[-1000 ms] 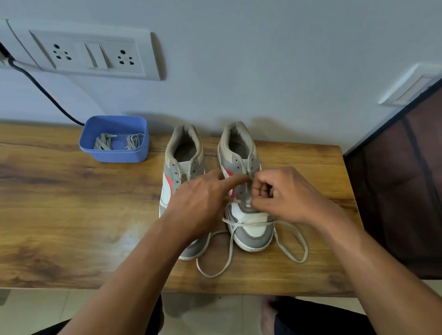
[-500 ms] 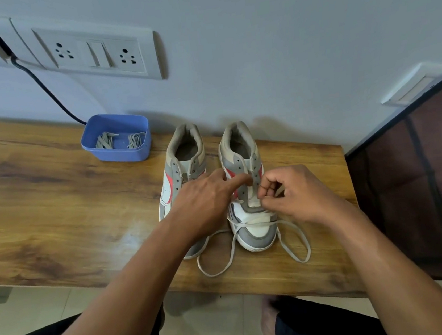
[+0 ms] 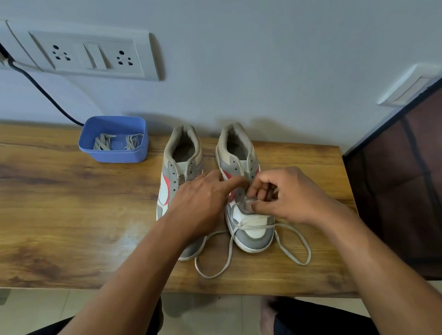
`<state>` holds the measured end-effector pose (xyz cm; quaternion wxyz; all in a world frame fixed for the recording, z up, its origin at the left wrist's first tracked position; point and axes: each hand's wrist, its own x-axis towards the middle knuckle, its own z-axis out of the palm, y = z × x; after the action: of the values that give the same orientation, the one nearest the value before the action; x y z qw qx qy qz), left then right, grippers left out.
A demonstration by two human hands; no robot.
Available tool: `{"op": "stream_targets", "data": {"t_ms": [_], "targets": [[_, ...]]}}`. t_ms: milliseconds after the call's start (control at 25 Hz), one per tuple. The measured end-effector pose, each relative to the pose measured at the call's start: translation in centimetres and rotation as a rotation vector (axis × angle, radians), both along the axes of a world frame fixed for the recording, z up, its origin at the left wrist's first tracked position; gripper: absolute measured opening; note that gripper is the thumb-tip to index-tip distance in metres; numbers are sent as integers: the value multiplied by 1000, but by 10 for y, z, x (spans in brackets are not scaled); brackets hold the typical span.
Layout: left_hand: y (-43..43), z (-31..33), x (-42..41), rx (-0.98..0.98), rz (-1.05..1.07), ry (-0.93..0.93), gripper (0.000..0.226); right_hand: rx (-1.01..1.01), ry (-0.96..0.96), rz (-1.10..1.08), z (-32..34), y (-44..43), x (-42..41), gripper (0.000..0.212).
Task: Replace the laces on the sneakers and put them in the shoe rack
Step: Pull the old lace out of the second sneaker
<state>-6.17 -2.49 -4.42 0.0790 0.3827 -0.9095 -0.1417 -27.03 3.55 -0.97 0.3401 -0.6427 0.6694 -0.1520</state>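
Grey wall [image 3: 267, 36] — wooden bench [image 3: 53, 215] — tiled floor [image 3: 221, 334].

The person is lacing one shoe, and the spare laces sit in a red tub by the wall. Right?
No. The tub is blue, not red. The head view shows it by the wall with laces inside, while the right hand pinches the lace on one shoe and the left hand touches it.

Wooden bench [image 3: 53, 215] bearing paired sneakers [image 3: 235, 148], trailing lace [image 3: 308, 250], blue tub [image 3: 113, 154].
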Motion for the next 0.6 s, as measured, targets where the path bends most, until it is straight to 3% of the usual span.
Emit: {"op": "stream_targets", "data": {"t_ms": [600], "targets": [[0,2,0,25,15,14,39,-10,-17,-79,2,-2,-16,12]]}}
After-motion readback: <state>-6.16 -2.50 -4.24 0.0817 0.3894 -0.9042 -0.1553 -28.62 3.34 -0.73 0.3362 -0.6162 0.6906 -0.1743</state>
